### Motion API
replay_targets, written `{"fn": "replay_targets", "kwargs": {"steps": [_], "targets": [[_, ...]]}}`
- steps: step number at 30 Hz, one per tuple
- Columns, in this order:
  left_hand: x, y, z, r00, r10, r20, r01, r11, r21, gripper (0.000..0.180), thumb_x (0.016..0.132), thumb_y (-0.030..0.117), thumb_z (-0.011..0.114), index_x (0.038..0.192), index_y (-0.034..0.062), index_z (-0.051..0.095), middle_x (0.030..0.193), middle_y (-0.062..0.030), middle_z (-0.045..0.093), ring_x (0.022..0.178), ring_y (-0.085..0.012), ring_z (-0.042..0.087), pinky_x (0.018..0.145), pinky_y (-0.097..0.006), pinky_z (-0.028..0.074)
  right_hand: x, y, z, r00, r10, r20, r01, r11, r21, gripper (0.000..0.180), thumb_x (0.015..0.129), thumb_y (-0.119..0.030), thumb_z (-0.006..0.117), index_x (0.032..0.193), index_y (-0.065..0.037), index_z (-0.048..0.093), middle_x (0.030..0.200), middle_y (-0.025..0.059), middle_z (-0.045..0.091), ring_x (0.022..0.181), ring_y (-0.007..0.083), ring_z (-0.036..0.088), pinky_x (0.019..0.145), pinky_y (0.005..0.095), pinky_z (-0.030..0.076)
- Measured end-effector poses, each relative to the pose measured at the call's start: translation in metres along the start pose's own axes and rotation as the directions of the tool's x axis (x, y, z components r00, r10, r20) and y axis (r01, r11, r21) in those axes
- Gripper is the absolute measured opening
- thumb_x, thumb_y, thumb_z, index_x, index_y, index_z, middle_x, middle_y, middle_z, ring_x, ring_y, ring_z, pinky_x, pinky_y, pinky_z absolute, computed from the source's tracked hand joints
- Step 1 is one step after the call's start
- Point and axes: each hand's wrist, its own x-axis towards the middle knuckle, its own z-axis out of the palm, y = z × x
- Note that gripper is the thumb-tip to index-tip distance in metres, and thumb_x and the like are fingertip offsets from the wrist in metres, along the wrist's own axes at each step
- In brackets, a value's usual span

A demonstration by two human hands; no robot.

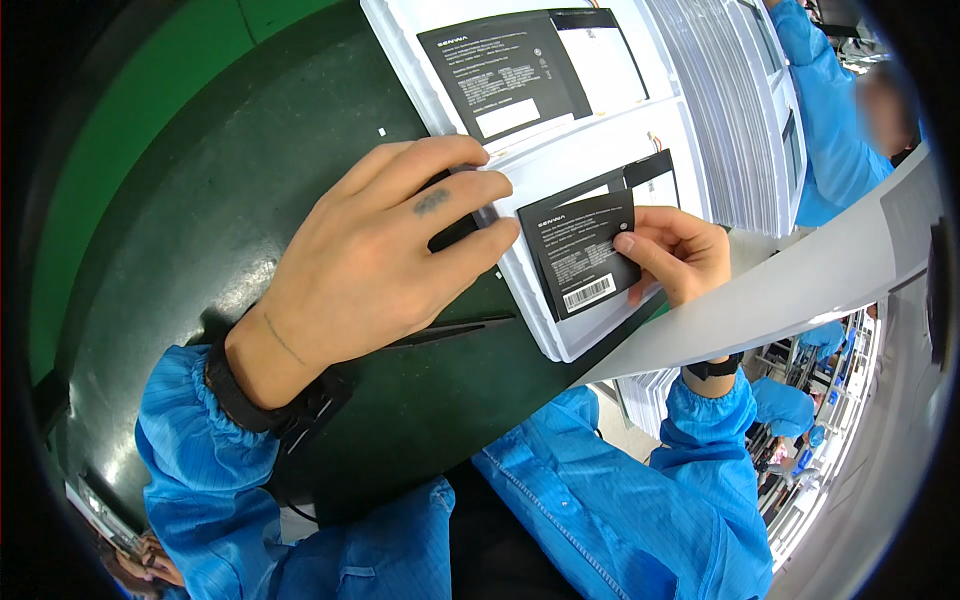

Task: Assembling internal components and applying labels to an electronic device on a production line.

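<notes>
Two flat battery packs with black printed labels lie in a white plastic tray (553, 345), in separate compartments. My right hand (685, 250) pinches the right edge of the nearer battery pack (572, 240), thumb on top and fingers behind. That pack is slightly raised and tilted over the near compartment, with thin wires showing beyond it. The farther battery pack (480, 75) lies flat with a white portion on its right. My left hand (385, 235) curls its fingertips over the tray's left rim; its thumb is hidden. Dark tweezers (460, 330) lie on the table below my left hand.
A tall stack of white trays (715, 110) stands right of the working tray. The dark green table (150, 220) spreads left. A pale curved panel (800, 270) rises near my right forearm. A blue-sleeved person (830, 110) is beyond the stack, and shelving (835, 420) stands at far right.
</notes>
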Motion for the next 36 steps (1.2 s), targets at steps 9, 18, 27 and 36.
{"fn": "replay_targets", "kwargs": {"steps": [9,18,27,36], "targets": [[0.003,0.01,0.008,0.993,0.119,0.005,-0.119,0.989,0.087,0.028,0.078,0.013,0.078,0.106,0.0087,0.077,0.121,-0.0055,0.069,0.121,-0.0286,0.062,0.096,-0.041,0.054,-0.002,-0.006,0.002,1.0,0.013,-0.005,-0.013,1.0,-0.017,0.027,0.093,-0.003,0.075,0.116,0.01,0.07,0.09,0.017,0.078,0.065,0.0152,0.073,0.047,0.0236,0.057],[0.007,0.022,0.016,0.985,0.155,0.073,-0.165,0.974,0.154,0.029,0.077,0.012,0.077,0.105,0.008,0.078,0.115,-0.0032,0.068,0.117,-0.0255,0.062,0.098,-0.04,0.052,-0.002,-0.003,0.001,1.0,-0.001,-0.01,0.001,1.0,-0.008,0.027,0.092,-0.002,0.075,0.116,0.01,0.07,0.089,0.0165,0.077,0.064,0.0152,0.072,0.047,0.0236,0.057],[0.005,0.027,0.016,0.987,0.107,0.119,-0.125,0.978,0.164,0.026,0.076,0.011,0.075,0.102,0.0069,0.079,0.115,-0.0048,0.069,0.116,-0.0269,0.061,0.097,-0.041,0.052,-0.007,-0.013,0.001,1.0,0.0,-0.031,-0.001,1.0,-0.029,0.027,0.091,-0.003,0.076,0.115,0.009,0.072,0.09,0.0158,0.078,0.064,0.0136,0.071,0.05,0.0224,0.055],[0.007,0.027,0.011,0.988,0.065,0.143,-0.09,0.981,0.17,0.024,0.082,0.011,0.076,0.106,0.007,0.079,0.118,-0.005,0.07,0.115,-0.0269,0.061,0.096,-0.04,0.052,-0.01,-0.02,0.002,0.997,0.002,-0.081,-0.011,0.994,-0.109,0.025,0.091,-0.006,0.077,0.112,0.006,0.077,0.09,0.0151,0.079,0.064,0.0126,0.07,0.054,0.0224,0.055]]}}
